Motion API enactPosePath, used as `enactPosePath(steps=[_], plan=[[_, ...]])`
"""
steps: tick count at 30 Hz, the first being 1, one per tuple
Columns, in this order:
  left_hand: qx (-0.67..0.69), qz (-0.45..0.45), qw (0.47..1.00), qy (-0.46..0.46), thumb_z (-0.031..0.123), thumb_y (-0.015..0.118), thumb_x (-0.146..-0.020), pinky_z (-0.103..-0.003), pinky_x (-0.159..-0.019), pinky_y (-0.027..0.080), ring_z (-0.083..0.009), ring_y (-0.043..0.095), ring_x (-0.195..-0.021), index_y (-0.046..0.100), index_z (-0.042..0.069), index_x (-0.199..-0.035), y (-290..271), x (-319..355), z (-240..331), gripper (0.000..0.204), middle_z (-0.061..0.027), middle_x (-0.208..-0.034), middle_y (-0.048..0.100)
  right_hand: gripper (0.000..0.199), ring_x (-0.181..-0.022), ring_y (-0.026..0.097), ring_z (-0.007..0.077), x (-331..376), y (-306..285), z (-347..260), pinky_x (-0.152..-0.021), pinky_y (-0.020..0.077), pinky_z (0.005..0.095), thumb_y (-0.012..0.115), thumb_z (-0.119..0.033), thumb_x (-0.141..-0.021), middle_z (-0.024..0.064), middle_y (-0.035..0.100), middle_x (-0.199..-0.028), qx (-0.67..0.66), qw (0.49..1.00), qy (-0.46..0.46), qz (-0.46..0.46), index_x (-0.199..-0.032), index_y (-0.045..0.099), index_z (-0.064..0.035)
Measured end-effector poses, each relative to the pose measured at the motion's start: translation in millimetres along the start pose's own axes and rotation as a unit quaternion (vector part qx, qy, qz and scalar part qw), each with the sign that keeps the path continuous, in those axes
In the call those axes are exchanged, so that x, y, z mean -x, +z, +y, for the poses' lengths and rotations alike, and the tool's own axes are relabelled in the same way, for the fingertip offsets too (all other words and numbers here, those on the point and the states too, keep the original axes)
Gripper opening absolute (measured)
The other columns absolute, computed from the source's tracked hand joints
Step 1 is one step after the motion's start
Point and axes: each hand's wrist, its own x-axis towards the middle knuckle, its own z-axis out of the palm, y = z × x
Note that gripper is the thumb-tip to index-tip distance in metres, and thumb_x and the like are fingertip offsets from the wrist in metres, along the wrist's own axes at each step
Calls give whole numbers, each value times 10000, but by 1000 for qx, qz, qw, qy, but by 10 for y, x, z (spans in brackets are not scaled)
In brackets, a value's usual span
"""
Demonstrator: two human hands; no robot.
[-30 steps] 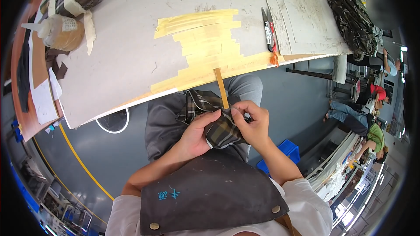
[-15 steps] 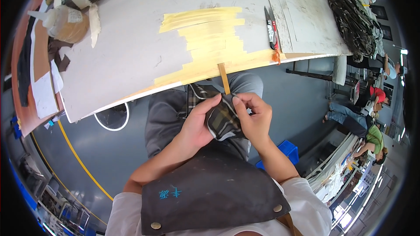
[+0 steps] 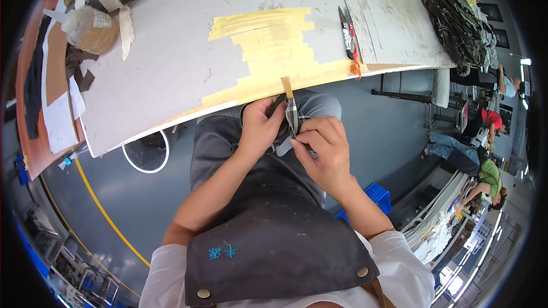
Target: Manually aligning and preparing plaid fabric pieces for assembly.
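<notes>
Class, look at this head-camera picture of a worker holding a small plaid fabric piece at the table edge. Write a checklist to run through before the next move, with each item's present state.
1. Both hands on the plaid fabric piece: ok; left hand and right hand pinch it.
2. Piece next to the wooden stick at the table edge: ok.
3. Yellow tape patch lying flat on the table: ok.
4. Scissors away from the hands: ok.
5. Piece's fold aligned: cannot tell, fingers cover it.
</notes>
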Motion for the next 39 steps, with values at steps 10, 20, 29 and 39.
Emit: enactPosePath(steps=[10, 20, 29, 39], plan=[[-314, 112, 910, 246, 26, 688, -729, -246, -560, 443, -143, 570, -601, 618, -11, -862, -40, 338, 473, 155, -65, -712, 607, 113, -523, 514, 50, -25, 84, 145, -465, 408, 199, 653, -32, -787, 25, 576, -649, -236, 934, 268, 1, -853, 569, 3], [-42, -7, 998, -50, 27, 564, -852, -192, -596, 463, -51, 558, -657, 601, -35, -879, -16, 310, 640, 77, -22, -748, 617, 139, -572, 508, 9, -102, 97, 184, -495, 392, 156, 657, -22, -787, 11, 612, -714, -300, 916, 266, -28, -896, 576, 3], [-69, -20, 997, -30, 33, 533, -876, -195, -623, 475, -62, 565, -672, 585, -29, -889, 9, 310, 645, 82, -28, -751, 610, 80, -553, 550, 30, -57, 190, 310, -498, 434, 183, 644, -25, -784, 34, 629, -696, -366, 892, 265, 7, -832, 597, 20], [-181, 10, 983, 38, 6, 612, -768, -186, -558, 449, -38, 533, -582, 592, -29, -790, 28, 246, 625, 45, -28, -669, 606, 93, -570, 605, 100, -146, 77, 196, -514, 476, 223, 631, 3, -769, 88, 647, -733, -288, 924, 250, -25, -849, 590, 28]])
